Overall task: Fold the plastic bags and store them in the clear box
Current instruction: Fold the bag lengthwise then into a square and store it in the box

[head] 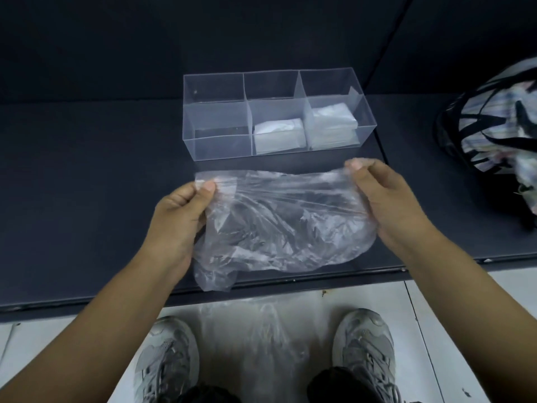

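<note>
1. Nearest to you, your two grey sneakers [167, 353] stand on the pale tiled floor [453, 330], toes toward the counter and well apart from each other.
2. Between the sneakers a loose sheet of clear plastic [255, 330] shows faintly against the tiles. You cannot tell whether it lies on the floor or hangs above it.
3. Your left hand [180, 210] pinches the upper left corner of the plastic bag [284, 225], thumb pressed on top and fingers curled in behind the film.
4. Your right hand [377, 196] pinches the upper right corner the same way, thumb tip against the curled forefinger with the film caught between.
5. The plastic bag is stretched between your hands. Its top edge is pulled fairly straight, and the rest is crumpled and sagging.
6. The bag's lower left corner hangs past the front edge of the dark counter [87, 199]. Whether the bag touches the counter is unclear.
7. Just beyond the bag's top edge, the clear box [218, 146] stands on the counter with its long side facing you. It is divided into three compartments in a row.
8. The middle compartment holds the middle stack of folded bags [279, 138], lying flat on the bottom.
9. The right compartment holds the right stack of folded bags [331, 123], which is piled higher than the one beside it.
10. At the far right a patterned bag [499, 112] with black straps sits on the counter. It is well apart from the box and partly cut off by the frame.
</note>
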